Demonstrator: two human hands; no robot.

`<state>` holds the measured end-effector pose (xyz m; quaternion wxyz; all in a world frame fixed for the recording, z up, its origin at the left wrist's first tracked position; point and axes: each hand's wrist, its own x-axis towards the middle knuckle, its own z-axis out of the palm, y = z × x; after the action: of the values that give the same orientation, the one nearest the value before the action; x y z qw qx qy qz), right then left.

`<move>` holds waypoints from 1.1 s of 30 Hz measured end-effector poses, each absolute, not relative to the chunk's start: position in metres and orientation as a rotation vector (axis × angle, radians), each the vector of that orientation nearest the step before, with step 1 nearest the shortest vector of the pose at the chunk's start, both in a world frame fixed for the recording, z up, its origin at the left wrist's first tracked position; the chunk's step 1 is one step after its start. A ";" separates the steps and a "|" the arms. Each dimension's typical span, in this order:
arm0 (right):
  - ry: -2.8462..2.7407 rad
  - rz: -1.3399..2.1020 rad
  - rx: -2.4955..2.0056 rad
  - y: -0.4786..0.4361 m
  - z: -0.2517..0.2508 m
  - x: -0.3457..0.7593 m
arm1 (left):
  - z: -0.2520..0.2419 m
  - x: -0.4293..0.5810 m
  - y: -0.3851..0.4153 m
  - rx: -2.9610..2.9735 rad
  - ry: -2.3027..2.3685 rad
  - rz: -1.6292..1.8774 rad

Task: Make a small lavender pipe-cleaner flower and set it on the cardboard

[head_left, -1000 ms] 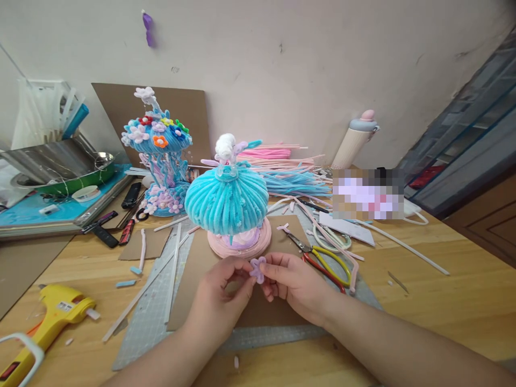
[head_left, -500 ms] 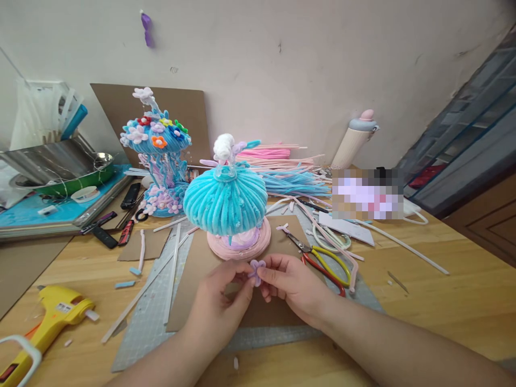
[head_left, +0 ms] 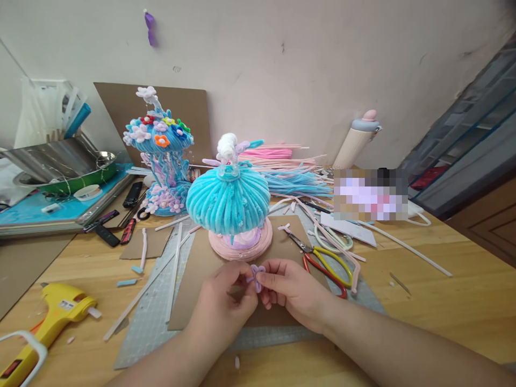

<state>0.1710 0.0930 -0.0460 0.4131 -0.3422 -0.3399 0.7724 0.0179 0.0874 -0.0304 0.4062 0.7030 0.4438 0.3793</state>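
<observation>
A small purple flower point(head_left: 257, 275) is pinched between the fingertips of both hands, above the brown cardboard point(head_left: 189, 301). My left hand point(head_left: 228, 301) grips its left side, with thumb and forefinger together. On its right side, my right hand point(head_left: 292, 287) holds it with the thumb across the front; the other fingers are curled beneath. Just behind the hands stands a turquoise fuzzy dome point(head_left: 229, 200) on a round pink base point(head_left: 242, 248). A blue jellyfish-like piece with colourful flowers point(head_left: 161, 137) stands further back on the left.
Pliers with red and yellow handles point(head_left: 330, 266) lie right of my hands. A yellow glue gun point(head_left: 66, 306) is at the left front. Pink and blue fuzzy stems point(head_left: 296, 180) and a bottle point(head_left: 355, 142) are at the back.
The flower has turned a little between my fingers, and my left fingertips have shifted on its petals. The whole view has moved slightly.
</observation>
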 end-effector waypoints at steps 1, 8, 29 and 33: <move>-0.854 1.938 -0.858 0.093 -0.046 0.171 | -0.030 0.018 0.087 1.771 1.111 0.967; -0.899 1.935 -0.896 0.096 -0.041 0.175 | -0.027 0.017 0.090 1.523 0.993 1.042; -0.794 1.992 -0.836 0.097 -0.044 0.175 | -0.032 0.013 0.091 1.923 1.113 1.052; -0.806 1.991 -0.828 0.097 -0.043 0.175 | -0.029 0.015 0.088 1.849 1.128 1.052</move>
<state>0.1747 0.0965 -0.0426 0.4075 -0.3285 -0.3197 0.7898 0.0152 0.0884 -0.0292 0.3584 0.7168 0.4373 0.4079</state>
